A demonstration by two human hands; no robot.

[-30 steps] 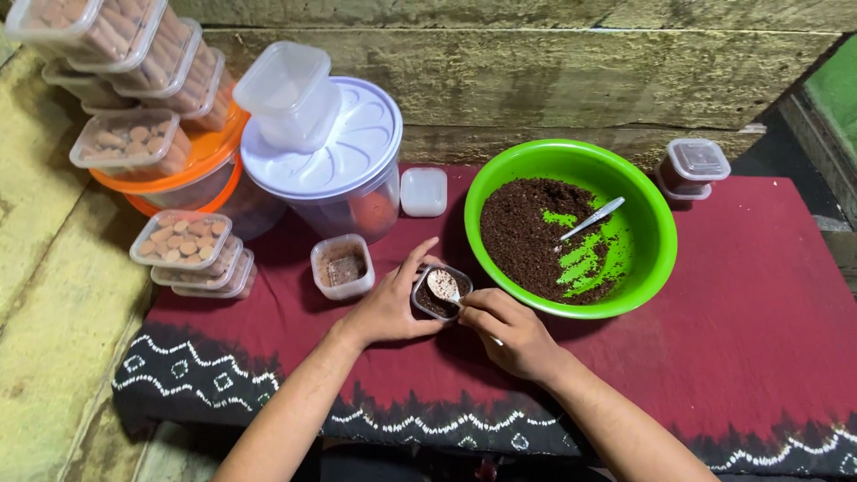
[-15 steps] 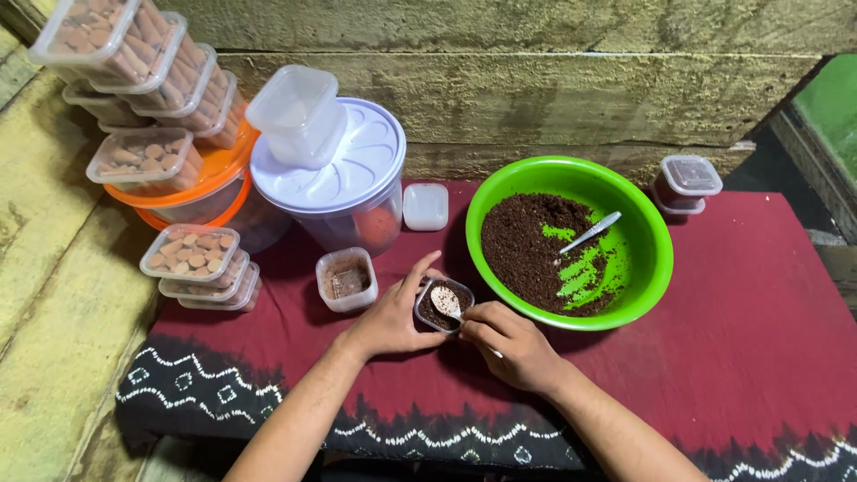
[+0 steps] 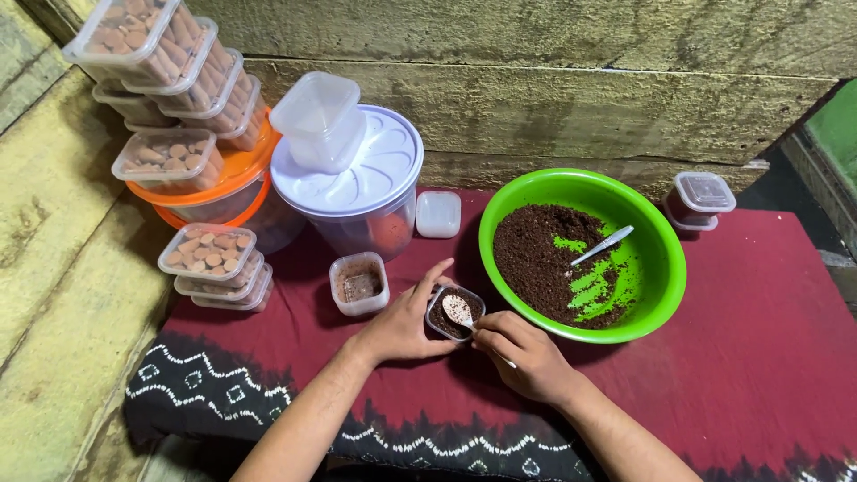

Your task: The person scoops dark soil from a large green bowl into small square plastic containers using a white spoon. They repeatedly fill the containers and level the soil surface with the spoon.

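Observation:
My left hand (image 3: 402,321) grips a small clear plastic cup (image 3: 453,313) with dark brown crumbs in it, resting on the dark red cloth (image 3: 768,357). My right hand (image 3: 527,357) holds a small spoon (image 3: 461,311) whose bowl lies over the cup's opening. Just to the right stands a green bowl (image 3: 665,268) half filled with the same dark crumbs, and a second spoon (image 3: 602,245) lies inside it. Another small open cup (image 3: 359,284) with a little brown powder sits left of my left hand.
A large clear tub with a white lid (image 3: 357,178) carries stacked empty cups (image 3: 320,120). Left of it, an orange-lidded tub (image 3: 219,192) and several clear boxes of brown pieces (image 3: 207,254) are stacked. A loose square lid (image 3: 438,214) and a closed filled cup (image 3: 701,200) sit near the plank wall.
Both hands stay on the cup and spoon; the spoon has shifted slightly over the cup. The camera view has drifted a little to the left.

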